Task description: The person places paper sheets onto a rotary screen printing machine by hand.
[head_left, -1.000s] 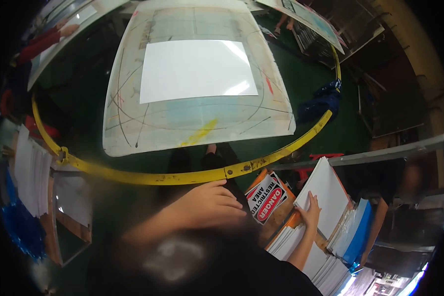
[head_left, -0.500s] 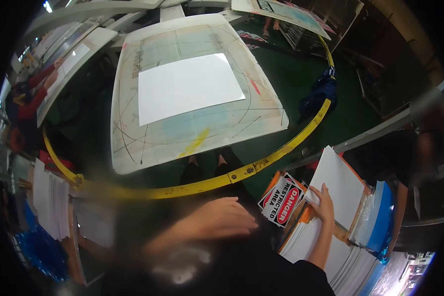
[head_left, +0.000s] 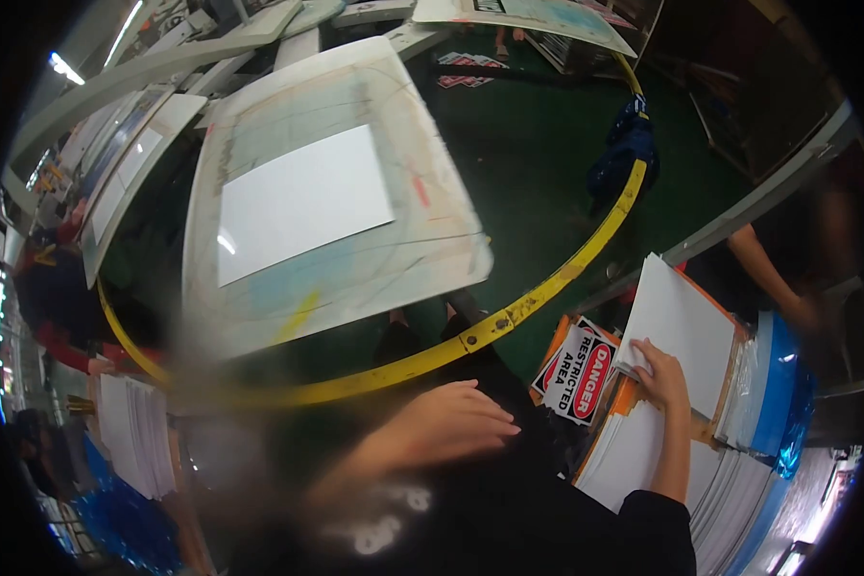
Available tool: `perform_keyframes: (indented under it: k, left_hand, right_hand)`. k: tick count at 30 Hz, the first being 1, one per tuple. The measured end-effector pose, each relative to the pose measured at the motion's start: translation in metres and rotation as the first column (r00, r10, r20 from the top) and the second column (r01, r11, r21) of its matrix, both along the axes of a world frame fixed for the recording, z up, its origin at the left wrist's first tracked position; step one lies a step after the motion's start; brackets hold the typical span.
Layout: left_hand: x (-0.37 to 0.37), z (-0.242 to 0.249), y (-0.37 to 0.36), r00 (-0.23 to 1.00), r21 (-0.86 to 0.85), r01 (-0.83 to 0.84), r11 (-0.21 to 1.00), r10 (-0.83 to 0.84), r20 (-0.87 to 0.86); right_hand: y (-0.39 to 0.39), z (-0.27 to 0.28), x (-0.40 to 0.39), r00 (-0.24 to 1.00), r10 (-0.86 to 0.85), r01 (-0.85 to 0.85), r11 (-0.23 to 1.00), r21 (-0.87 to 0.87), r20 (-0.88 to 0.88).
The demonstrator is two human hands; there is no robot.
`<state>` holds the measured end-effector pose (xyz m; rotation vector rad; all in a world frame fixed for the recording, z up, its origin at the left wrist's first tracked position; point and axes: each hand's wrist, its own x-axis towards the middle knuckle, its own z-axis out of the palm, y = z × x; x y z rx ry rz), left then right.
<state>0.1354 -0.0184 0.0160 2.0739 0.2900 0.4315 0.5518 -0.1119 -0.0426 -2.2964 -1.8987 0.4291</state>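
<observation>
My left hand [head_left: 451, 420] hovers in front of my body, fingers stretched out, with nothing in it. At the lower right, my right hand [head_left: 664, 376] has its fingers bent at the left edge of a stack of white sheets [head_left: 691, 341], pinching a top sheet's edge. Beside that stack lie printed signs [head_left: 578, 372] reading "DANGER RESTRICTED AREA". Ahead of me, a paint-stained flat board [head_left: 432, 206] carries one blank white sheet [head_left: 302, 206]. More white sheets [head_left: 624, 461] lie below my right forearm.
A yellow curved rail [head_left: 547, 302] runs between me and the board. Other boards [head_left: 547, 21] on arms stand around it. Another stack of white sheets [head_left: 136, 432] is at left. A co-worker's arm [head_left: 768, 269] shows at right; another person [head_left: 53, 298] is at far left.
My view has shifted, and the board with its sheet appears farther left and turned. My right hand's fingers have bent more at the stack's edge. My left hand stays extended.
</observation>
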Motion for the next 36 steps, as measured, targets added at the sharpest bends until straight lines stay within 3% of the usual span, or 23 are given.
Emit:
perform_keyframes:
  k: [2, 3, 5, 7, 10, 15, 18, 19, 20, 22, 24, 25, 26, 27, 31, 33, 35, 36]
  left_hand:
    - [-0.001, -0.006, -0.001, 0.998, -0.043, -0.019, 0.999, 0.022, 0.063]
    - [-0.002, -0.007, 0.0, 0.997, -0.043, -0.021, 0.999, 0.025, 0.075]
    - [0.0, -0.006, 0.001, 0.996, -0.026, -0.02, 0.999, 0.022, 0.081]
    - [0.003, -0.002, 0.001, 0.999, 0.01, -0.019, 1.0, 0.018, 0.045]
    - [0.01, 0.002, 0.001, 0.999, 0.035, 0.002, 0.999, -0.001, -0.032]
    - [0.029, 0.01, 0.0, 0.999, -0.089, 0.015, 0.996, -0.018, -0.036]
    - [0.049, 0.027, -0.009, 0.996, -0.096, -0.006, 0.995, 0.015, 0.09]
    - [0.056, 0.034, -0.005, 0.989, -0.118, 0.09, 0.989, -0.075, 0.131]
    - [0.059, 0.046, -0.004, 0.983, -0.177, 0.117, 0.977, -0.088, 0.163]
    - [0.062, 0.073, -0.005, 0.967, -0.29, 0.175, 0.941, -0.109, 0.229]
    - [0.065, 0.088, -0.006, 0.924, -0.296, 0.201, 0.934, -0.08, 0.375]
    - [0.063, 0.095, -0.006, 0.893, -0.295, 0.213, 0.932, -0.063, 0.445]
    - [0.059, 0.102, -0.005, 0.925, -0.356, 0.221, 0.908, -0.08, 0.371]
    - [0.054, 0.109, -0.003, 0.95, -0.418, 0.222, 0.881, -0.099, 0.296]
    - [0.023, 0.106, -0.01, 0.922, -0.476, 0.13, 0.87, 0.071, 0.381]
    - [-0.006, 0.112, -0.009, 0.961, -0.504, -0.042, 0.863, 0.173, 0.216]
    - [-0.029, 0.099, -0.001, 0.911, -0.608, -0.09, 0.789, 0.312, 0.27]
    - [-0.041, 0.094, 0.003, 0.878, -0.655, -0.107, 0.748, 0.381, 0.291]
  right_hand:
    - [-0.002, 0.007, -0.009, 0.997, -0.083, 0.083, 0.996, -0.037, 0.01]
    - [-0.007, 0.0, -0.004, 0.997, -0.027, 0.025, 0.999, 0.024, 0.073]
    - [-0.021, -0.018, 0.007, 0.989, -0.082, 0.032, 0.933, 0.36, 0.126]
    - [-0.03, -0.016, 0.006, 0.972, -0.176, 0.037, 0.767, 0.64, 0.155]
    - [-0.04, -0.003, 0.016, 0.91, -0.316, -0.076, 0.508, 0.858, 0.267]
    - [-0.051, 0.061, -0.015, 0.807, -0.407, -0.267, 0.396, 0.879, 0.429]
    - [-0.05, 0.091, -0.072, 0.723, -0.475, -0.452, 0.224, 0.864, 0.501]
    - [-0.047, 0.101, -0.088, 0.678, -0.502, -0.514, 0.2, 0.834, 0.537]
    - [-0.044, 0.105, -0.102, 0.676, -0.5, -0.542, 0.163, 0.825, 0.542]
    - [-0.026, 0.108, -0.123, 0.701, -0.53, -0.575, -0.026, 0.817, 0.477]
    - [-0.01, 0.107, -0.134, 0.728, -0.507, -0.589, -0.119, 0.799, 0.461]
    - [-0.011, 0.107, -0.139, 0.672, -0.544, -0.605, -0.013, 0.796, 0.502]
    - [0.009, 0.104, -0.131, 0.669, -0.531, -0.685, -0.169, 0.709, 0.52]
    - [0.021, 0.107, -0.144, 0.755, -0.383, -0.637, -0.238, 0.733, 0.532]
    - [0.045, 0.101, -0.177, 0.817, -0.087, -0.565, -0.315, 0.762, 0.57]
    - [0.054, 0.102, -0.186, 0.763, 0.032, -0.62, -0.244, 0.745, 0.645]
    - [0.069, 0.109, -0.189, 0.702, 0.216, -0.673, -0.108, 0.732, 0.678]
    - [0.075, 0.118, -0.195, 0.768, 0.282, -0.607, 0.033, 0.794, 0.575]
